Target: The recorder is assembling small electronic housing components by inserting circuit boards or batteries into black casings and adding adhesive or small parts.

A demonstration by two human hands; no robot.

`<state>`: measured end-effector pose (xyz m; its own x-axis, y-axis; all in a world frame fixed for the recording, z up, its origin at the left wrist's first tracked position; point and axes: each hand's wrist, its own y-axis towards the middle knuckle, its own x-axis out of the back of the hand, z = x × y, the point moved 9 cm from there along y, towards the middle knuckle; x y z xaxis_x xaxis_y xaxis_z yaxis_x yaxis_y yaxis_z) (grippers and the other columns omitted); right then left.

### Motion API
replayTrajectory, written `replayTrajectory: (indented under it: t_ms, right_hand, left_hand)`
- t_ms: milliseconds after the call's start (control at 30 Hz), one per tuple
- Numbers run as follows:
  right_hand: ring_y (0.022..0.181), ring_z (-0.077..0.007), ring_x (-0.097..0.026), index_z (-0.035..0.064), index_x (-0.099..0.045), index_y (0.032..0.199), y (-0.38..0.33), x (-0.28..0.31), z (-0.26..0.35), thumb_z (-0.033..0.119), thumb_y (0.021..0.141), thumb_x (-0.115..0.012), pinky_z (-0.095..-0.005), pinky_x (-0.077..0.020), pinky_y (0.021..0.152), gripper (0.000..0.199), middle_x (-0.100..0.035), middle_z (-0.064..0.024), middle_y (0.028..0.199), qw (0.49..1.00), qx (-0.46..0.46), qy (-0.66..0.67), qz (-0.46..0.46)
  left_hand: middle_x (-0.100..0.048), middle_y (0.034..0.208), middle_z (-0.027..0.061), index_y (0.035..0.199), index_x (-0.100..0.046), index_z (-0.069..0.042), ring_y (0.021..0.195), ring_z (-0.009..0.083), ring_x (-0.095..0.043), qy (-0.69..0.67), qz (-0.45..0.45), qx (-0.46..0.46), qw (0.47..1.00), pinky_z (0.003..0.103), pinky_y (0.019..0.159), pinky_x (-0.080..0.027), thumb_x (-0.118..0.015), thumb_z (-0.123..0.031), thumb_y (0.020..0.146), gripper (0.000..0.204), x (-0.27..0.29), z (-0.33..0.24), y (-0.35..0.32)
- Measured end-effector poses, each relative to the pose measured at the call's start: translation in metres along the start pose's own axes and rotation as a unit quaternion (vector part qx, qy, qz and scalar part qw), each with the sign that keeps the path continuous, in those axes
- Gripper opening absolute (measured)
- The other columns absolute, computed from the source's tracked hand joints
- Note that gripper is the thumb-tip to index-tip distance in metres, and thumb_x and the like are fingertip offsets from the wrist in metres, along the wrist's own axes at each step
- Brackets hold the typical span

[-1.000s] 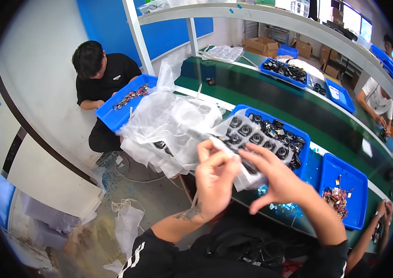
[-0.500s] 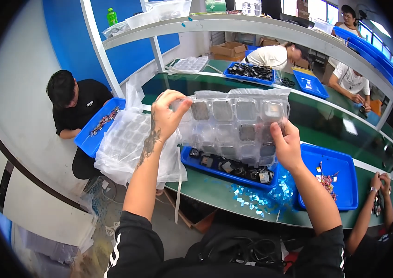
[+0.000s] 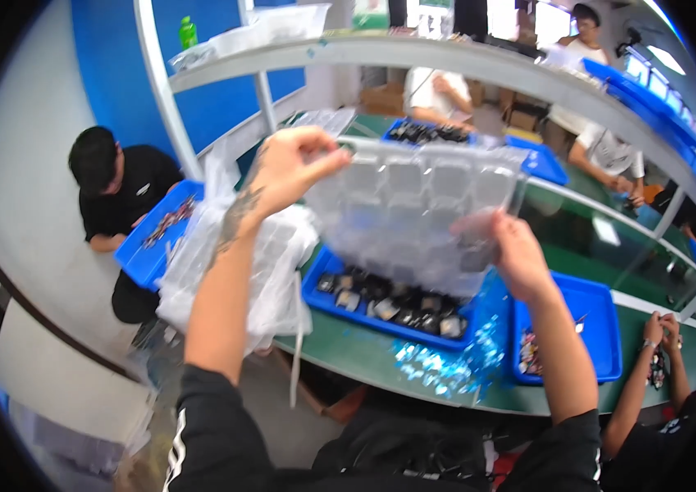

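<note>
the long green workbench [image 3: 364, 357] runs across the middle of the frame, with a blue plastic bin of small dark parts [image 3: 381, 299] at its centre. above that bin i hold a clear plastic blister tray with rows of square pockets [image 3: 413, 209] up flat, seemingly so light shows through its cells. my left hand [image 3: 290, 168] pinches its upper left corner and my right hand [image 3: 516, 254] clamps its lower right edge, fingers closed on plastic.

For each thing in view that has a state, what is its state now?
Clear plastic tray: empty, held up in the air by both hands.
Left hand: gripping the tray's upper left corner.
Right hand: gripping the tray's lower right edge.
Blue bin: open, holding small dark parts.
</note>
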<state>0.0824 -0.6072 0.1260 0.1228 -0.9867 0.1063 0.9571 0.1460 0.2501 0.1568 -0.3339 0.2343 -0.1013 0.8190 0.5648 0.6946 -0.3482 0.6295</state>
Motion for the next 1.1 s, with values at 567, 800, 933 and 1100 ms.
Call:
replayTrajectory:
  t_ms: [567,800,933,1100]
  right_hand:
    - [0.069,-0.0081,-0.052,0.0037,-0.061,0.078,0.038,0.04,0.007,0.039,0.101,-0.047,-0.0278,-0.0442,0.064,0.045,-0.063,-0.0031,0.075,0.969,0.135,-0.065,-0.197]
    - [0.08,-0.013,-0.062,0.0015,-0.068,0.098,0.04,0.058,-0.02,0.029,0.094,-0.059,-0.0287,-0.0495,0.075,0.029,-0.069,-0.0054,0.088,0.953,0.071,-0.167,-0.243]
    - [0.116,-0.0239,-0.055,0.0063,-0.043,0.138,0.029,-0.009,-0.055,0.041,0.089,-0.065,-0.0429,-0.0446,0.099,0.064,-0.062,-0.0119,0.119,0.948,-0.027,0.283,0.141]
    - [0.1,-0.0168,-0.061,0.0009,-0.052,0.128,0.031,0.005,-0.098,0.01,0.09,-0.063,-0.0343,-0.0483,0.089,0.04,-0.067,-0.0089,0.106,0.98,-0.089,0.177,0.019]
  left_hand:
    - [-0.058,0.092,0.0027,0.129,-0.04,-0.004,0.077,0.0094,-0.051,-0.2,-0.297,0.017,0.933,0.026,0.067,-0.044,-0.075,-0.048,0.08,0.074,-0.014,0.075,-0.012]
    - [-0.062,0.078,-0.003,0.101,-0.065,-0.002,0.067,0.0058,-0.053,-0.212,-0.111,0.213,0.947,0.024,0.059,-0.042,-0.07,-0.028,0.088,0.03,-0.078,0.104,-0.067]
    - [-0.062,0.083,-0.002,0.103,-0.063,-0.001,0.071,0.0051,-0.051,-0.29,-0.175,0.247,0.908,0.024,0.063,-0.041,-0.068,-0.025,0.09,0.028,-0.079,0.129,-0.092]
    - [-0.059,0.084,-0.0027,0.099,-0.061,-0.002,0.074,0.0051,-0.05,-0.273,-0.168,0.219,0.922,0.022,0.066,-0.04,-0.065,-0.021,0.092,0.021,-0.091,0.112,-0.086]
